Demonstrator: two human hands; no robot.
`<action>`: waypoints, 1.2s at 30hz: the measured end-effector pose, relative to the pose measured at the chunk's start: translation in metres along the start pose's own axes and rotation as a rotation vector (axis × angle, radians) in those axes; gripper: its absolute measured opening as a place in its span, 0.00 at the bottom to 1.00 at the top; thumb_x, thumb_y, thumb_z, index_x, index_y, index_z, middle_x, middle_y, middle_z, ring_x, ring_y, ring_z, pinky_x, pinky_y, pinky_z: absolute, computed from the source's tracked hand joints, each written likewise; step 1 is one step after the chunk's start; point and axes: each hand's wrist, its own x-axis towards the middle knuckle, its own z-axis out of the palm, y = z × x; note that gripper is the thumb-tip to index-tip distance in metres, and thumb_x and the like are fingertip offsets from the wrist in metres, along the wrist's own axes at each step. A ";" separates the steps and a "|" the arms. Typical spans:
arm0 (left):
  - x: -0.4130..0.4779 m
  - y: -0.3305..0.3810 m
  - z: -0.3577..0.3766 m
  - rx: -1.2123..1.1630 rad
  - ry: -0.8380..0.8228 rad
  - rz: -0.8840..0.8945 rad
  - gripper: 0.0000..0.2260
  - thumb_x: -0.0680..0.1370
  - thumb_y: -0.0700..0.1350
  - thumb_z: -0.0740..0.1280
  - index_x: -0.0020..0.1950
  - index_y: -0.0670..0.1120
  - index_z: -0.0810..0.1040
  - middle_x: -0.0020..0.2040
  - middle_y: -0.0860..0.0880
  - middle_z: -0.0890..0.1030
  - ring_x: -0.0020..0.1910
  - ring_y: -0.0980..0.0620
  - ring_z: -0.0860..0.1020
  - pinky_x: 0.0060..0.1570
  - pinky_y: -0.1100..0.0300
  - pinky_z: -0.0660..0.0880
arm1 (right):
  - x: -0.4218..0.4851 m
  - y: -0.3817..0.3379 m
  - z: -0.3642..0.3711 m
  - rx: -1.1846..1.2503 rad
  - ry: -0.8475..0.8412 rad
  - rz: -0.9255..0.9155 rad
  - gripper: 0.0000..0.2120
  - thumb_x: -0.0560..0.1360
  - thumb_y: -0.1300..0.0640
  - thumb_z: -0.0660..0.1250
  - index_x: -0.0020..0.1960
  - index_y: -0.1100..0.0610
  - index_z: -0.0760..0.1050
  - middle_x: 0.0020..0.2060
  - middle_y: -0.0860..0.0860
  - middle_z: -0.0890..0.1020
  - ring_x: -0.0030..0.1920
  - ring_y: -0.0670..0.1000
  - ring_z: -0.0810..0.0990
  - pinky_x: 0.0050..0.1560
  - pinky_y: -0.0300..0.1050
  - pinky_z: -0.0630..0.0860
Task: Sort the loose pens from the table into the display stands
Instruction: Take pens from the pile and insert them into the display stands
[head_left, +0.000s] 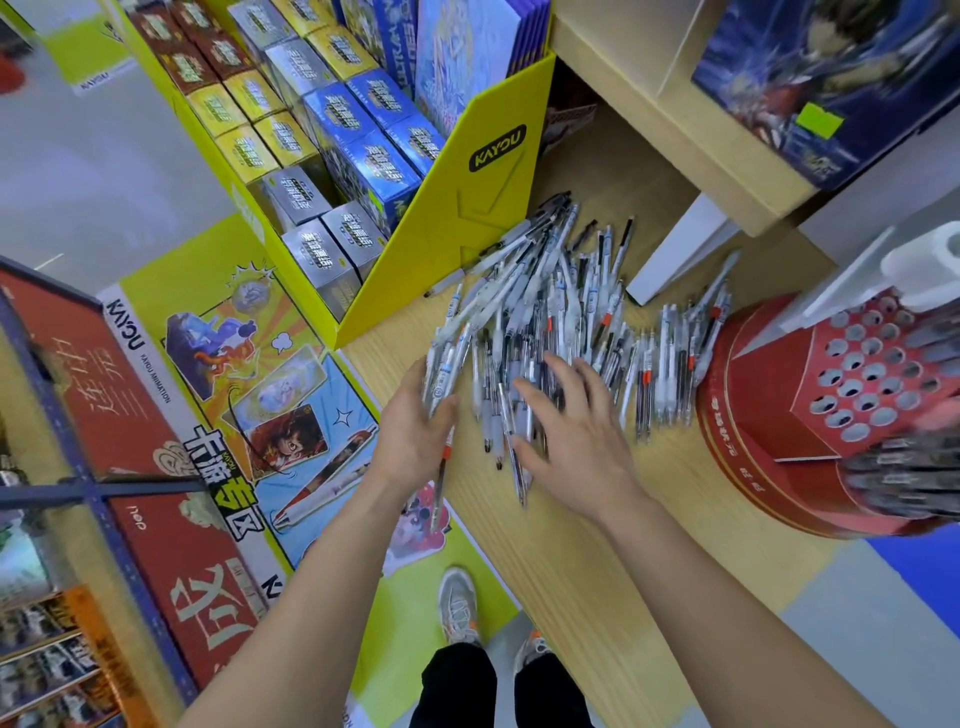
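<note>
Left hand (415, 436): grips a small bundle at the near-left edge of the loose pens (545, 322). Right hand (571, 436): spread flat, fingers straight, resting on the pile. The pens are slim, clear-plastic barrels, heaped on the wood-grain tabletop (571, 571). At right, the red cardboard display stand (769, 467) shows round holes, mostly empty. Assessment: sorting is at an early stage, and most of the pile remains.

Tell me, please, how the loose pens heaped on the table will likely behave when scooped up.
The pens look slim, stiff and smooth, so they will probably slide and roll apart. Lying criss-crossed, some may snag on one another. Those near the table edge by the left hand could drop off.
</note>
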 end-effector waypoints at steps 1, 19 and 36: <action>-0.003 -0.002 -0.004 -0.003 -0.004 -0.009 0.26 0.83 0.48 0.65 0.80 0.46 0.63 0.75 0.49 0.72 0.73 0.47 0.70 0.72 0.43 0.68 | 0.001 -0.002 -0.002 -0.004 0.006 0.002 0.30 0.80 0.38 0.59 0.80 0.42 0.55 0.80 0.48 0.46 0.80 0.57 0.41 0.78 0.61 0.52; -0.084 -0.008 0.006 -0.181 -0.093 -0.139 0.26 0.85 0.49 0.63 0.82 0.50 0.60 0.79 0.55 0.65 0.78 0.55 0.63 0.78 0.48 0.62 | -0.020 -0.011 -0.017 0.123 0.187 0.023 0.23 0.81 0.44 0.63 0.73 0.52 0.71 0.68 0.50 0.71 0.69 0.54 0.63 0.70 0.51 0.64; -0.109 -0.002 -0.003 -0.240 -0.046 -0.127 0.22 0.85 0.46 0.63 0.76 0.60 0.61 0.67 0.70 0.70 0.71 0.59 0.71 0.69 0.60 0.69 | 0.034 -0.027 -0.038 0.330 -0.011 -0.052 0.24 0.85 0.45 0.55 0.77 0.53 0.64 0.58 0.48 0.79 0.61 0.52 0.75 0.60 0.51 0.72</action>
